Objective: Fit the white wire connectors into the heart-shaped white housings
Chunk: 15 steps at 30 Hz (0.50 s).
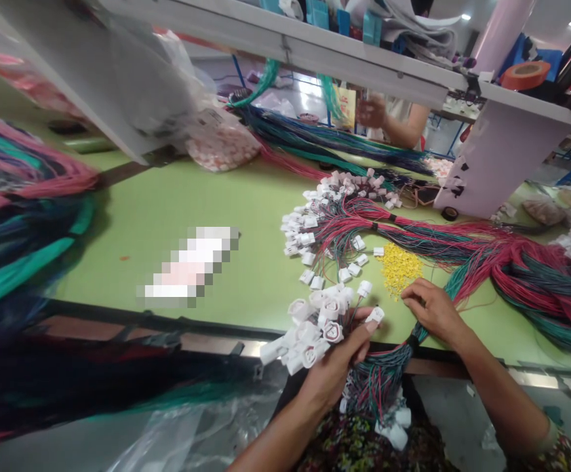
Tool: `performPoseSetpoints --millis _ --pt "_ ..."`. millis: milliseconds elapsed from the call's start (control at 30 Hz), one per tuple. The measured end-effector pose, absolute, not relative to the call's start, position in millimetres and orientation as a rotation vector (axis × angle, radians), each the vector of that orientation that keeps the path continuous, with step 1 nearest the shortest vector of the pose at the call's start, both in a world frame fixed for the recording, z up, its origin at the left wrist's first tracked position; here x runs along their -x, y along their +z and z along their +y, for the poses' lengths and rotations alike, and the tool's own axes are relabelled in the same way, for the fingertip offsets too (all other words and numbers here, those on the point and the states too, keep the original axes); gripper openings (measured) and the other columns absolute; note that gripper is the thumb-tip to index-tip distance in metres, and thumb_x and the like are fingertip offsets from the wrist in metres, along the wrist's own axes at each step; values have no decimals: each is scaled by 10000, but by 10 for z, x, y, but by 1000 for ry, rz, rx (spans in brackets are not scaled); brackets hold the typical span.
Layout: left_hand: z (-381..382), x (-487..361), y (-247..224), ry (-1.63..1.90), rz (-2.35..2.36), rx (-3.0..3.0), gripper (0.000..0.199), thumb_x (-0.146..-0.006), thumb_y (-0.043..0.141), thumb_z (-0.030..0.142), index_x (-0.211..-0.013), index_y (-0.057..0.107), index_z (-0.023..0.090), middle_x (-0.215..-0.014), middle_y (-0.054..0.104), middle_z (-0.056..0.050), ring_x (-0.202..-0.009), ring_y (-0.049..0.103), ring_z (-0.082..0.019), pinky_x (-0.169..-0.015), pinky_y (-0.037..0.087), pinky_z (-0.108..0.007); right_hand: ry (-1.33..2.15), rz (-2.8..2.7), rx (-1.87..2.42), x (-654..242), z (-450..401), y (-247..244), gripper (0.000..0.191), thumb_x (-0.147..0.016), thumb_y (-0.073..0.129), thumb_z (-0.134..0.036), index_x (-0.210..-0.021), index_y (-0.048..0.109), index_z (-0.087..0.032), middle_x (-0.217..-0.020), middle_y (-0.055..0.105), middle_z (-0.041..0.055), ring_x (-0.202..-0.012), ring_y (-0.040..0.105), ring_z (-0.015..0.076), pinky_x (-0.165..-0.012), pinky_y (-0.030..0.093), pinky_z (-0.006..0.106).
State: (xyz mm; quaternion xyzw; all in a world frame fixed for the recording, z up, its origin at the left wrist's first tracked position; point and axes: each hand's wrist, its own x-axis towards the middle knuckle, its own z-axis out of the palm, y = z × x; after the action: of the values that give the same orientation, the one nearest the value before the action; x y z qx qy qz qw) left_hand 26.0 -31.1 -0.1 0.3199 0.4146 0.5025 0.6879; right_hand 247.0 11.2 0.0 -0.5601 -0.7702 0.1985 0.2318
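Note:
My left hand (pixel 337 360) is closed on a white wire connector (pixel 375 316), pinched between thumb and fingers near the table's front edge. A cluster of white connectors (pixel 315 321) on wires sits over and beside this hand. My right hand (pixel 433 311) has thumb and forefinger pressed together at the lower edge of a pile of small yellow pieces (pixel 400 265). Whatever lies between those fingertips is too small to make out. Below the hands hangs a tied wire bundle (pixel 383 367) with more white connectors (pixel 394 426) at its end.
More wire harnesses (pixel 427 239) with white connectors lie across the green table (pixel 246 203). Thick wire bundles (pixel 14 190) hang at the left. A clear bag (pixel 221 141) of small parts stands behind, under a shelf (pixel 364 62). Across the table is another person's arm (pixel 398 128).

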Motion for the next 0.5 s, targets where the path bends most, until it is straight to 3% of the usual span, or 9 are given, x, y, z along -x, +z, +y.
performPoseSetpoints --millis 200,367,500 --pt "-311 -262 15 1118 936 -702 265 -742 816 401 -915 745 214 -519 518 55 -437 359 -73 -444 231 -242 572 -2144 1516 -2396 137 -8 141 -914 616 -128 -894 726 -214 -928 691 54 -909 631 217 -834 472 343" --pt "-321 -258 -4 1132 924 -686 241 -749 811 377 -912 748 211 -520 514 50 -445 367 -82 -447 233 -252 606 -2140 1518 -2369 98 12 108 -884 646 -120 -835 696 -202 -843 652 28 -801 612 191 -740 468 307" --pt "-325 -255 -7 1126 928 -690 231 -757 802 373 -919 755 215 -540 528 39 -451 376 -92 -448 245 -263 634 -2115 1496 -2372 91 12 113 -870 662 -117 -916 711 -207 -858 657 22 -794 616 181 -738 482 298"
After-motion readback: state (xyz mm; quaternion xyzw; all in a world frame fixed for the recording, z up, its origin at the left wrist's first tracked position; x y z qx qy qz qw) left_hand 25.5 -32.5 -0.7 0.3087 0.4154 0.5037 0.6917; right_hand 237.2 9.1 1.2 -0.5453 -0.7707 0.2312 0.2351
